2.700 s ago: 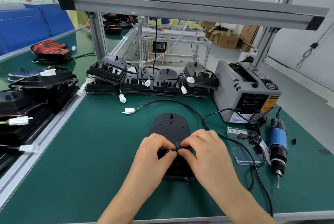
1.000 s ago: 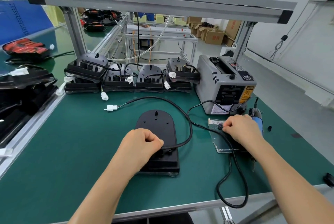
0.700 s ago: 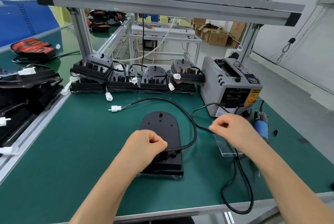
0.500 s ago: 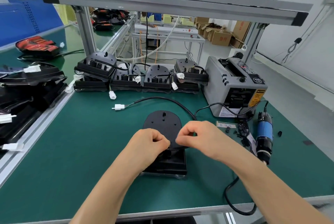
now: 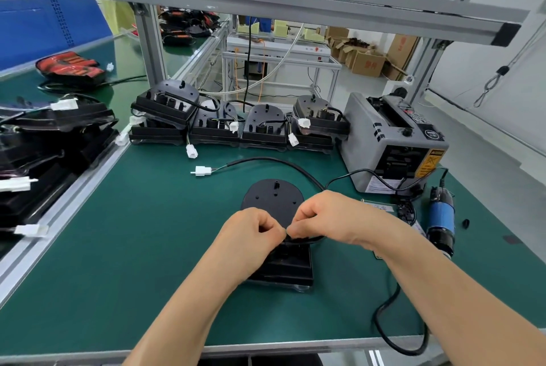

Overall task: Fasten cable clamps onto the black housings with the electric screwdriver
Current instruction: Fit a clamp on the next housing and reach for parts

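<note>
1. Housing (image 5: 273, 197), matte black plastic with a rounded far end and a blocky, ribbed near end, lies flat at the middle of the green-topped bench (image 5: 133, 232), directly under both hands.
2. A smooth black cable (image 5: 266, 161) arcs from a white plug (image 5: 202, 171) behind the housing and crosses its middle.
3. The left hand (image 5: 251, 232) is curled tight, thumb and forefinger pinching the cable above the housing.
4. The right hand (image 5: 325, 218) meets it fingertip to fingertip, fingers curled and pinching the same stretch of cable. Whether a clamp sits between them cannot be told.
5. The screwdriver (image 5: 441, 218), a dark cylinder with a blue band, lies on the bench well right of the hands, near a boxy grey dispenser (image 5: 393, 141).
6. More black housings (image 5: 236, 126), wired with white plugs, stand in a row along the bench's far edge.
</note>
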